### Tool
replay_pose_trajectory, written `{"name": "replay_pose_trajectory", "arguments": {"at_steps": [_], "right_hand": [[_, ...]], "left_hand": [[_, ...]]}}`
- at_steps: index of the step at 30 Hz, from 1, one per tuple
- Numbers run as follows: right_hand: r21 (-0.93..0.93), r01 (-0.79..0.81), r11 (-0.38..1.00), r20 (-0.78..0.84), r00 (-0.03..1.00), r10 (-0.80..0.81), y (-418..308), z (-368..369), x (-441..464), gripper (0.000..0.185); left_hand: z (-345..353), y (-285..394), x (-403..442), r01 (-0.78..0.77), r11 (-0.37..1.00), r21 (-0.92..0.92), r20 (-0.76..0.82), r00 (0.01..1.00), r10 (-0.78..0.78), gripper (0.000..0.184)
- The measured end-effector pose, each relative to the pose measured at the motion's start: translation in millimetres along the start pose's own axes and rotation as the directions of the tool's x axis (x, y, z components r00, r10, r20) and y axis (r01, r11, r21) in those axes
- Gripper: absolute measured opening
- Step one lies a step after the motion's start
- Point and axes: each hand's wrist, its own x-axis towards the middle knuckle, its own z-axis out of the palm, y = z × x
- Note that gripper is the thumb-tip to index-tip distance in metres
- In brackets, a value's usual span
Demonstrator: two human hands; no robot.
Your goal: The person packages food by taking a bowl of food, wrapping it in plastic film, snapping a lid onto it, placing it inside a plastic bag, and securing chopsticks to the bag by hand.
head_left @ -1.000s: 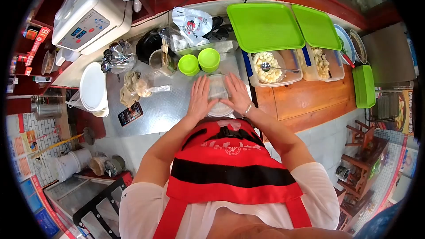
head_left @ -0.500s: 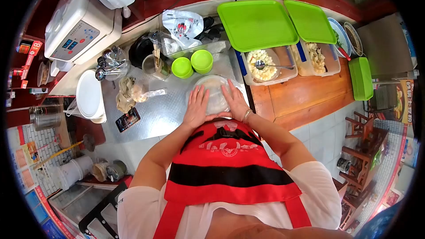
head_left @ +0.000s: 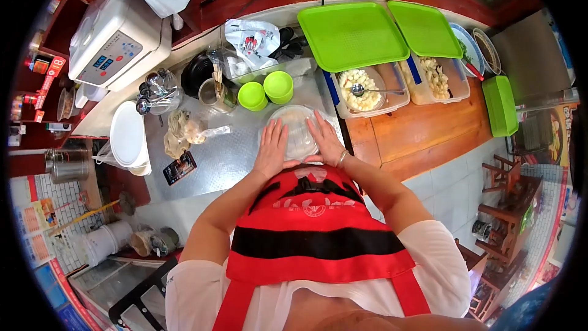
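A round, see-through plastic container stands at the front edge of the metal counter, right in front of my red apron. It looks lidded, and what is inside cannot be made out. My left hand lies on its left side, fingers stretched toward the far rim. On the opposite side rests my right hand, fingers also extended, with a bracelet at the wrist. Both thumbs point inward along the near rim. Just beyond the container are green bowls in small stacks.
To the right, plastic bins under green trays hold pale chopped food and a spoon. Leftward lie a phone, crumpled plastic bags and a white-lidded bucket. A white machine stands at the back left.
The camera view has shifted slightly. Both hands stay on the container in nearly the same position.
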Motion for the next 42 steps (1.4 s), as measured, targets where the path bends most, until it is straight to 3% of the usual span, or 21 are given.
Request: {"name": "replay_pose_trajectory", "arguments": {"at_steps": [3,7,9,10,11,12,13,14,15,17,19,21,23,26,27,30,34,36,40,42], "right_hand": [[0.008,-0.036,0.999,0.022,0.999,0.036,-1,0,1,0.116],[0.011,-0.010,1.000,-0.064,0.998,0.011,-1,-5,0,0.103],[0.036,-0.003,0.999,-0.106,0.994,0.007,9,-4,7,0.097],[0.060,-0.066,0.996,-0.206,0.975,0.077,15,1,15,0.083],[0.091,-0.128,0.988,-0.300,0.942,0.150,19,5,22,0.070],[0.095,-0.134,0.986,-0.299,0.941,0.156,26,7,30,0.070],[0.215,-0.241,0.946,-0.334,0.892,0.303,33,8,44,0.053],[0.335,-0.331,0.882,-0.351,0.825,0.443,41,7,56,0.039],[0.337,-0.327,0.883,-0.351,0.826,0.441,46,6,66,0.039],[0.210,-0.506,0.837,-0.069,0.846,0.529,57,7,84,0.024],[0.121,-0.520,0.845,-0.018,0.850,0.526,67,8,98,0.023],[0.027,-0.527,0.849,0.041,0.850,0.526,77,11,105,0.022],[-0.040,-0.543,0.839,0.185,0.821,0.540,80,11,110,0.026],[-0.001,-0.510,0.860,0.227,0.838,0.496,91,21,114,0.029],[-0.026,-0.428,0.903,0.171,0.888,0.426,97,27,115,0.025],[0.004,-0.405,0.914,0.211,0.894,0.395,108,34,117,0.022],[0.000,-0.491,0.871,0.057,0.869,0.491,106,42,115,0.018],[0.162,-0.525,0.835,0.002,0.847,0.532,112,49,113,0.016],[0.187,-0.512,0.839,0.026,0.856,0.516,109,45,114,0.017],[0.278,-0.507,0.816,0.088,0.859,0.504,118,52,115,0.020]], "left_hand": [[-4,2,2,0.024,1.000,0.013,0.023,0.999,-0.025,0.111],[-15,3,5,0.043,0.999,0.033,0.070,0.997,-0.045,0.102],[-4,-16,7,0.177,0.972,-0.155,-0.035,0.982,-0.184,0.082],[-1,-24,9,0.174,0.972,-0.156,-0.031,0.983,-0.181,0.082],[3,-34,12,0.271,0.924,-0.270,-0.166,0.932,-0.322,0.066],[6,-45,16,0.343,0.854,-0.392,-0.279,0.840,-0.465,0.052],[16,-64,19,0.343,0.854,-0.391,-0.278,0.840,-0.465,0.052],[30,-87,22,0.448,0.783,-0.431,-0.156,0.818,-0.554,0.042],[41,-102,24,0.551,0.700,-0.455,-0.030,0.776,-0.630,0.035],[48,-112,29,0.530,0.727,-0.436,-0.032,0.798,-0.601,0.031],[47,-119,37,0.506,0.755,-0.418,-0.032,0.822,-0.568,0.028],[40,-121,44,0.578,0.782,-0.233,0.159,0.816,-0.556,0.029],[46,-128,46,0.598,0.755,-0.268,0.198,0.801,-0.565,0.029],[39,-124,52,0.600,0.734,-0.318,0.243,0.800,-0.549,0.030],[34,-120,52,0.584,0.739,-0.336,0.254,0.812,-0.526,0.030],[51,-134,51,0.623,0.695,-0.360,0.229,0.781,-0.581,0.031],[67,-149,48,0.622,0.653,-0.432,0.195,0.771,-0.606,0.033],[69,-152,46,0.626,0.697,-0.348,0.227,0.778,-0.585,0.028],[43,-136,48,0.621,0.712,-0.328,0.338,0.781,-0.525,0.024],[45,-136,50,0.571,0.747,-0.341,0.232,0.821,-0.522,0.022]]}}
